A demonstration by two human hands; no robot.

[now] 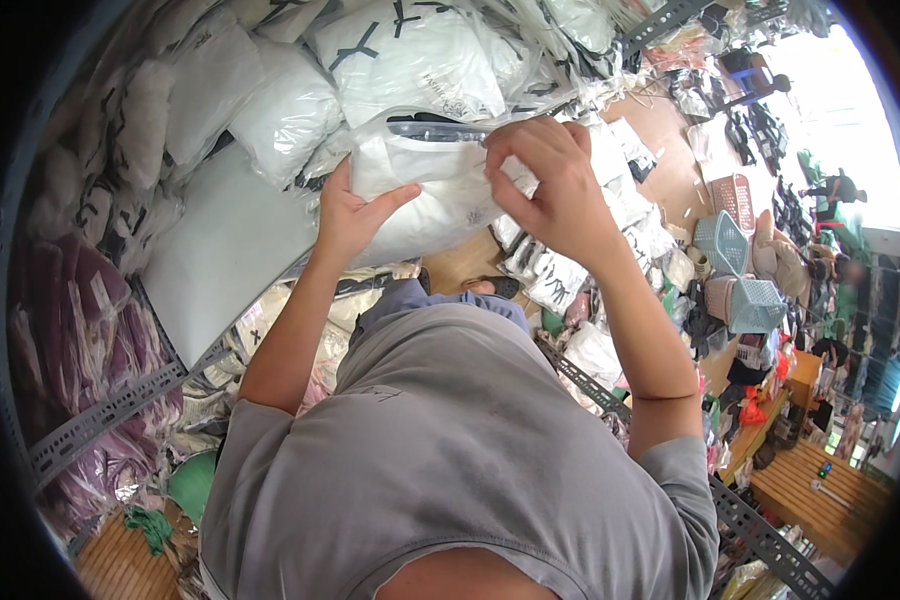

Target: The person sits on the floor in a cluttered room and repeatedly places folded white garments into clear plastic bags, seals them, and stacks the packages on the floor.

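A clear plastic bag [425, 205] with something white and soft inside is held up in front of me. My left hand [355, 215] grips its left side, the thumb lying across the front and the fingers behind. Thumb and fingers of my right hand [560, 185] curl together in a pinch at the bag's upper right edge. A dark strip shows through the plastic along the top of the bag. Just beyond lie more clear bags of white goods [400, 65], some with black ribbon-like ties.
A pale flat board [230, 245] lies to my left on a slotted metal shelf frame [110, 425]. Purple bagged goods [80, 340] hang at the far left. White packages [550, 275] cover the floor on the right, with plastic baskets [720, 242] beyond. A wooden slatted bench [820, 490] stands lower right.
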